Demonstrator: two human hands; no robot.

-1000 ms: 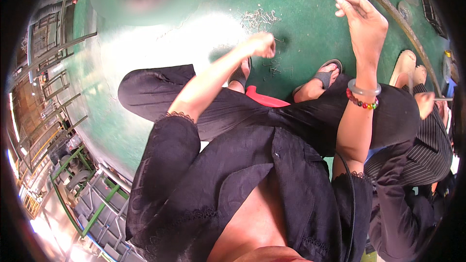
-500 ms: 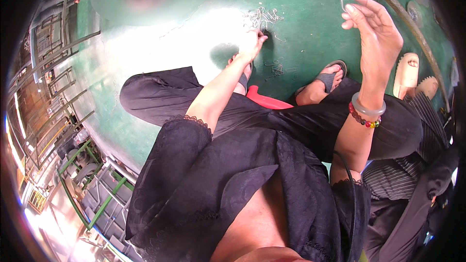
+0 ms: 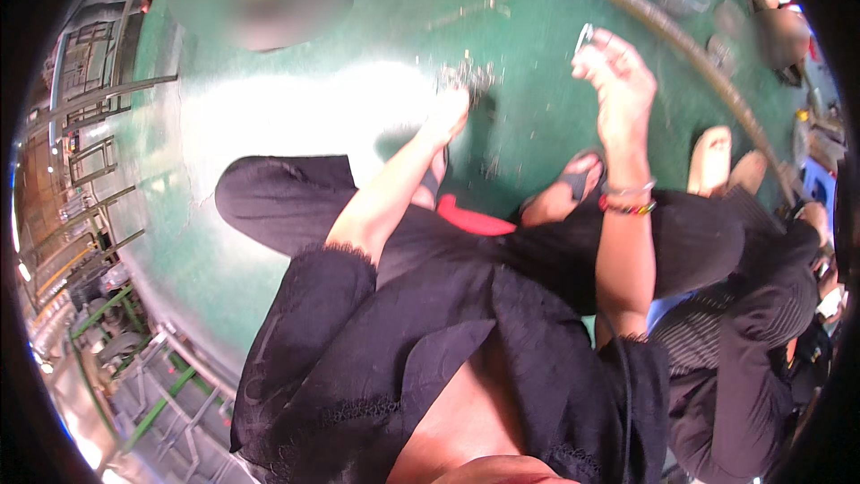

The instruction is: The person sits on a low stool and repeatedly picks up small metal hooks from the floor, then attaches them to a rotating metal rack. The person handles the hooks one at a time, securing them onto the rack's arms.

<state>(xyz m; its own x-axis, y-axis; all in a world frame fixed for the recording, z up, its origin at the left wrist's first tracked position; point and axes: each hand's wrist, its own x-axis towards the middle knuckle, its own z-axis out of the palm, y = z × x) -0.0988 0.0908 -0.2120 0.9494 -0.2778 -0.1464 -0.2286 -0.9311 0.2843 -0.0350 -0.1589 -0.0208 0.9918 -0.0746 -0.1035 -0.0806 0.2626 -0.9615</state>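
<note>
Head view: a small, slim, silvery bent metal hook [image 3: 585, 38], a little blurred, sticks up from the fingertips of your right hand [image 3: 616, 72], which pinches it above the green floor [image 3: 537, 112]. To its left, a tangled pile of thin greyish wire hooks [image 3: 469, 72] lies on that floor. Your left hand [image 3: 448, 114] is at the pile's near edge, blurred; whether it holds anything, I can't tell. A smaller wire scatter [image 3: 489, 167] lies between your feet [image 3: 553, 206].

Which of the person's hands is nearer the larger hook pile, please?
The left hand, beside the pile; the right hand, farther off, holds a hook.
</note>
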